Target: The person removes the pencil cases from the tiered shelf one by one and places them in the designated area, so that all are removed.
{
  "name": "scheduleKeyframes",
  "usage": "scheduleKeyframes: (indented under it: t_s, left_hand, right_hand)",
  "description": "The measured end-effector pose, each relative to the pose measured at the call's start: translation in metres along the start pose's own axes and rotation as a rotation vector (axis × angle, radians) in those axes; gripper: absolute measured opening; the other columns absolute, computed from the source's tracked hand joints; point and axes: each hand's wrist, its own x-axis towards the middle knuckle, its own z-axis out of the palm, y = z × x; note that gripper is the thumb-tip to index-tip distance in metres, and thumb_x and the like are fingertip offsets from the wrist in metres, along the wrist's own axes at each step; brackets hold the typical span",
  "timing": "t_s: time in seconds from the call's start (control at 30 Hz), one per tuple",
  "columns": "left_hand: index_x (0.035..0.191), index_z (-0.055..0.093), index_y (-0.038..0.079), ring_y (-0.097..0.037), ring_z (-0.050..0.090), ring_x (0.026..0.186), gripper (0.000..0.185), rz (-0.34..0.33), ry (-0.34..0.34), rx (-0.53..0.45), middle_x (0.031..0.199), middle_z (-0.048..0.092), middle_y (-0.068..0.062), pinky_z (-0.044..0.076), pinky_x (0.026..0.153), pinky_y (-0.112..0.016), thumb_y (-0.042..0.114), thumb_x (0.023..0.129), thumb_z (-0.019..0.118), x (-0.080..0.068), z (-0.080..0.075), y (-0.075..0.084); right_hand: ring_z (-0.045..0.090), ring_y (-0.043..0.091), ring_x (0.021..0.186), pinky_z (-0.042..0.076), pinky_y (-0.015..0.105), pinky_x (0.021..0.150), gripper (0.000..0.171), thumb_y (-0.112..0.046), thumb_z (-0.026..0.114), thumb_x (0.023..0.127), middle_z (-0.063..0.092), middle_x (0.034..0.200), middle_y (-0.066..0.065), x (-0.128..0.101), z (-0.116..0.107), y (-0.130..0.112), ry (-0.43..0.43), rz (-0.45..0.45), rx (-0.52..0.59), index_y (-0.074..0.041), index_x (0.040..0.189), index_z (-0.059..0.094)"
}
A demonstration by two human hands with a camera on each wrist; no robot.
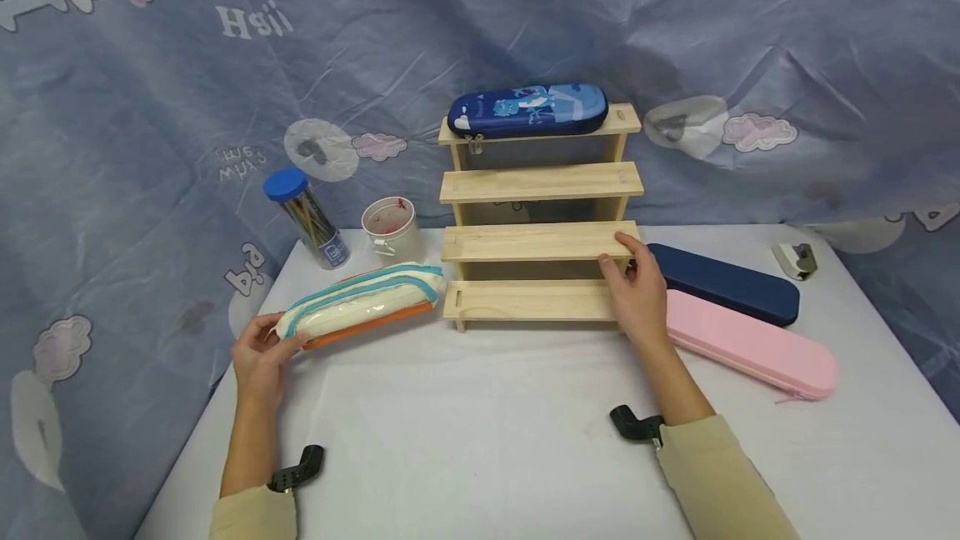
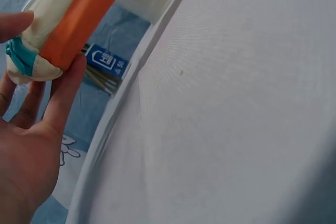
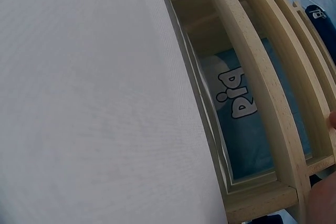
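Observation:
My left hand (image 1: 258, 361) pinches the left end of a cream pencil case (image 1: 367, 307) with teal stripes and an orange side. The case is held tilted, its right end near the wooden shelf. In the left wrist view the thumb and fingers of the left hand (image 2: 31, 150) grip the end of the pencil case (image 2: 86, 17). My right hand (image 1: 639, 294) holds the right end of a tier on the four-step wooden shelf (image 1: 540, 242). Only part of the right hand (image 3: 323, 198) shows in the right wrist view, at the shelf's side.
A blue pencil case (image 1: 525, 111) lies on the top tier. Right of the shelf are a navy case (image 1: 727, 283), a pink case (image 1: 750, 344) and a small white-and-dark object (image 1: 795, 261). A blue-lidded tube of pencils (image 1: 307, 219) and a white bucket (image 1: 392, 227) stand at left.

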Motion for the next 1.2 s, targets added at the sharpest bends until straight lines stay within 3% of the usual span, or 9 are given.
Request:
scheduleKeyframes:
  t_s: [0.27,0.53,0.73,1.0,1.2]
  left_hand:
    - [0.105,0.056,-0.016,-0.021,0.059,0.081,0.043,-0.016,0.047,0.023,0.098,0.060,-0.015,0.056,0.057,-0.026,-0.030,0.066,0.066,0.002,-0.004,-0.004]
    - [0.101,0.055,-0.015,-0.023,0.057,0.087,0.045,-0.016,0.055,0.080,0.104,0.059,-0.015,0.056,0.062,-0.025,-0.031,0.062,0.069,0.003,-0.004,-0.010]
    - [0.101,0.059,-0.009,-0.022,0.055,0.089,0.044,-0.023,0.076,0.201,0.105,0.058,-0.013,0.055,0.063,-0.021,-0.025,0.063,0.075,0.003,-0.002,-0.015]
    - [0.100,0.061,-0.006,-0.021,0.055,0.088,0.043,-0.014,0.084,0.278,0.104,0.058,-0.014,0.054,0.065,-0.018,-0.021,0.064,0.077,0.002,-0.001,-0.021]
    - [0.105,0.061,-0.003,-0.017,0.055,0.093,0.042,-0.012,0.083,0.507,0.106,0.059,-0.008,0.049,0.066,-0.015,-0.009,0.068,0.081,0.000,-0.003,-0.024]
  right_hand:
    - [0.049,0.023,0.118,0.042,0.043,0.097,0.049,-0.047,0.059,0.092,0.052,0.132,0.003,0.000,-0.001,0.000,-0.003,-0.002,-0.006,-0.029,0.138,0.052]
    - [0.051,0.023,0.103,0.040,0.040,0.087,0.048,-0.045,0.059,0.093,0.053,0.131,0.003,0.001,0.000,0.000,0.008,-0.012,-0.013,-0.030,0.138,0.052]
    - [0.050,0.023,0.099,0.040,0.039,0.084,0.048,-0.046,0.059,0.093,0.053,0.129,0.003,0.001,0.000,0.001,0.008,-0.018,-0.014,-0.030,0.138,0.052]
    - [0.050,0.022,0.113,0.041,0.043,0.094,0.048,-0.046,0.059,0.093,0.052,0.133,0.002,0.001,0.000,0.001,-0.004,-0.009,-0.003,-0.030,0.138,0.052]
    - [0.050,0.021,0.112,0.041,0.042,0.093,0.048,-0.047,0.058,0.093,0.052,0.133,0.001,0.001,0.000,0.001,0.000,-0.004,-0.002,-0.031,0.137,0.052]
